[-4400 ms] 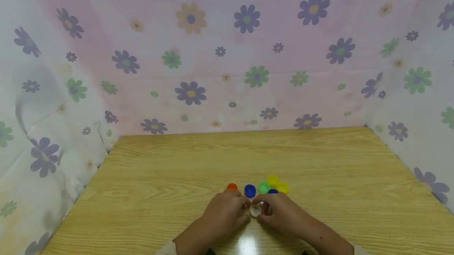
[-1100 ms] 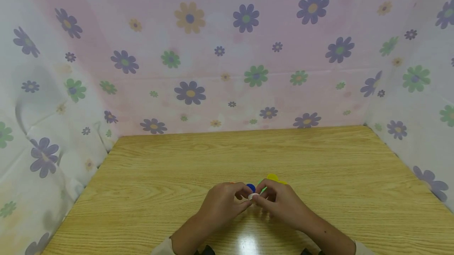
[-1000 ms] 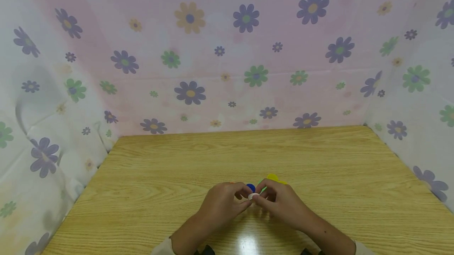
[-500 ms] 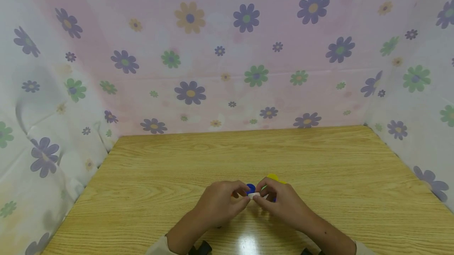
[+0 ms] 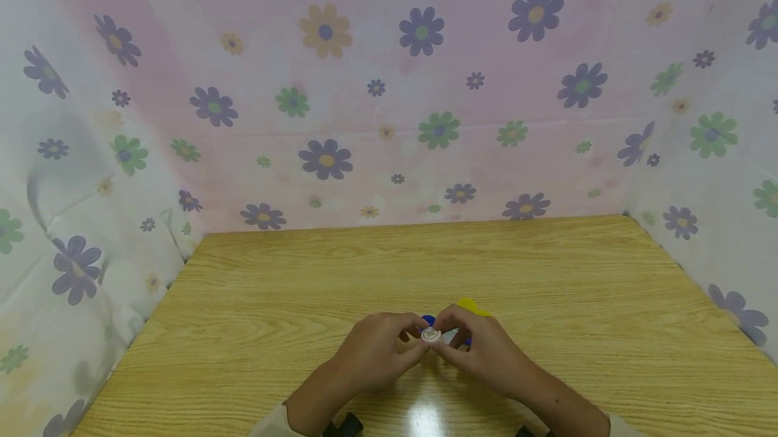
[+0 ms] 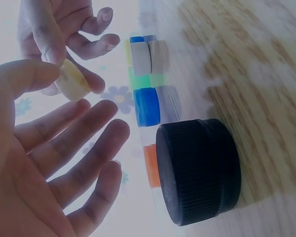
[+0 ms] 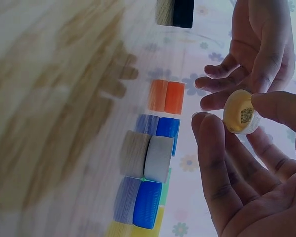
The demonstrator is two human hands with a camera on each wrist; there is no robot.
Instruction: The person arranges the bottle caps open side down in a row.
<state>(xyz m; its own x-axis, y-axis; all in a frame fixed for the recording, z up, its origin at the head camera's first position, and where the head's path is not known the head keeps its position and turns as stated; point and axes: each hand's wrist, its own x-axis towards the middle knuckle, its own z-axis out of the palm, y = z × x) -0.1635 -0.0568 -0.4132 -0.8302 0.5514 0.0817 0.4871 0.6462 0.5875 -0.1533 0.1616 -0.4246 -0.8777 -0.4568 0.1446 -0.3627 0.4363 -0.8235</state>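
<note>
A small white bottle cap (image 5: 431, 335) is held above the table between both hands, its hollow side facing up toward the head camera. My left hand (image 5: 379, 349) pinches its left edge with thumb and forefinger, the other fingers spread loosely in the left wrist view. From the other side my right hand (image 5: 486, 341) pinches it as well. In the right wrist view the cap (image 7: 240, 114) shows a printed square code on a yellowish face. Below the hands stand a white cap (image 7: 158, 158), blue caps (image 7: 148, 204) and an orange cap (image 7: 175, 98).
Yellow caps (image 5: 467, 304) lie just beyond the right hand, partly covered by it. A green cap (image 6: 140, 81) sits among the others. A large black cap (image 6: 197, 170) stands close to the left wrist camera. A flowered cloth (image 5: 365, 119) surrounds the wooden table (image 5: 304, 268).
Over four seconds ago the hands held the cap lower, nearer the person. It has since been raised and moved forward. Half a second ago it showed edge-on; now its hollow side has turned upward.
</note>
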